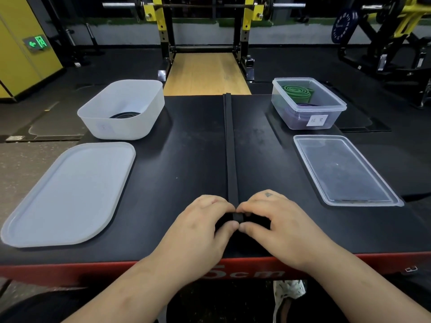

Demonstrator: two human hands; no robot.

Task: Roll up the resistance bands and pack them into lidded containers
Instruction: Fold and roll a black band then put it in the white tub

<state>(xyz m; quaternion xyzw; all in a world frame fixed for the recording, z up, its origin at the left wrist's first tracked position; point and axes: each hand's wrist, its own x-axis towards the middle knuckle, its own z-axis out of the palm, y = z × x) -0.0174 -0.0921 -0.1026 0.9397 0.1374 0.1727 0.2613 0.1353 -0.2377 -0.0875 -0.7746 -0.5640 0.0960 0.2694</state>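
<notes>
A long black resistance band (231, 145) lies straight down the middle of the black table, from the far edge to my hands. Its near end is curled into a small roll. My left hand (205, 220) and my right hand (272, 217) pinch that roll from either side, fingers and thumbs curled round it. At the back left, a frosted white tub (130, 127) holds a rolled black band (124, 115). Its frosted lid (67, 194) lies flat in front of it. At the back right, a clear box (326, 113) holds a rolled green band (297, 90) and a purple band (303, 116). A clear lid (345, 169) lies before it.
The table (186, 159) has a red front edge near my arms. Beyond it stand a yellow and black squat rack (205, 31) with a wooden platform, and more gym machines at the far right. A shoe (288, 297) shows under the table.
</notes>
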